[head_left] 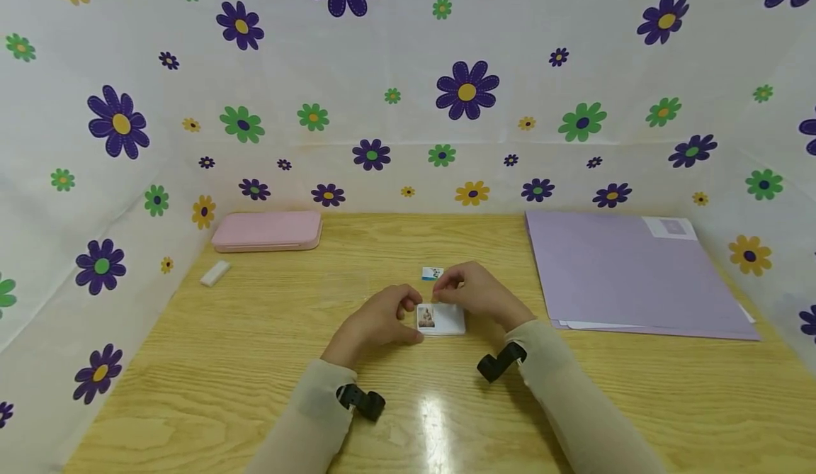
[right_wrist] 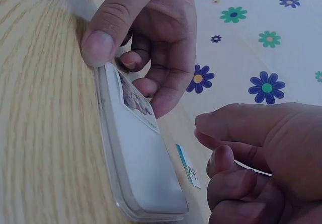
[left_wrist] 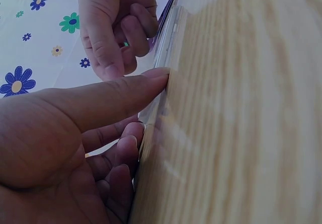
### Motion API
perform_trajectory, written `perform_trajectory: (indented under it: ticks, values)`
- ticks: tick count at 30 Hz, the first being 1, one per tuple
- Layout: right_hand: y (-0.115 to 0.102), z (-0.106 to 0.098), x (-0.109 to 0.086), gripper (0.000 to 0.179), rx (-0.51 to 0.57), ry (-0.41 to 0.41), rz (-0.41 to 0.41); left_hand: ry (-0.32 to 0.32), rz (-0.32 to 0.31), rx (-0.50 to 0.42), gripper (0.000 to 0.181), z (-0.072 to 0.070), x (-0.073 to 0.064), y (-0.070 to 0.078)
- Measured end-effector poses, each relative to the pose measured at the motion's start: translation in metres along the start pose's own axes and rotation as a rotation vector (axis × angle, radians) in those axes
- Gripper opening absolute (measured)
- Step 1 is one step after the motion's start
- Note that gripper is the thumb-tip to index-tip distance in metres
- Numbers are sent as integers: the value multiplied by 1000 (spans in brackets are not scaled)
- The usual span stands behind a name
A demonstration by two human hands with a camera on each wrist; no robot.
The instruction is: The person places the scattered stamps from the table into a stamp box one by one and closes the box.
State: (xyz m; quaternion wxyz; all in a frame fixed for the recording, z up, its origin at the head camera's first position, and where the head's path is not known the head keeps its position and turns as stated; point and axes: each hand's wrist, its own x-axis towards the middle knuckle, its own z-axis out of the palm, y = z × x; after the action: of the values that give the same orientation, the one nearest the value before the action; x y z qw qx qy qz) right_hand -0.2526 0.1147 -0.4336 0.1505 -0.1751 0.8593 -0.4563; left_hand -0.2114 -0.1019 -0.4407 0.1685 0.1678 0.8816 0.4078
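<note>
A small white rectangular case (head_left: 449, 319) with rounded corners and clear plastic edges lies on the table, a picture sticker (head_left: 426, 317) at its left end. My left hand (head_left: 382, 314) holds that end, thumb at the near corner and curled fingers at the far side. Just beyond the case's far edge hovers my right hand (head_left: 481, 293). In the right wrist view its thumb and index fingertips (right_wrist: 202, 123) come together and the other fingers curl in; nothing shows between them. Behind the case lies a small blue-and-white printed piece (head_left: 432, 273).
A pink pencil case (head_left: 268, 232) stands at the back left, with a white eraser (head_left: 215, 273) in front of it. A faint clear sheet (head_left: 344, 286) lies left of centre. On the right is a large purple folder (head_left: 631, 275) with white paper at its edges.
</note>
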Motion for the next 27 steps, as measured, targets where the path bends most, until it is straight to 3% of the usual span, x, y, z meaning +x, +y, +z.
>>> perform_trajectory:
  ticks: [6,14,27]
  values:
    - [-2,-5,-3,8,17,43,20,2,-4,-4,52,2,-3,2]
    - [0,-6,9,8,20,140,11,7,4,4,51,5,-4,0]
    - [2,-9,26,18,-35,160,47,1,6,-11,50,2,-1,-2]
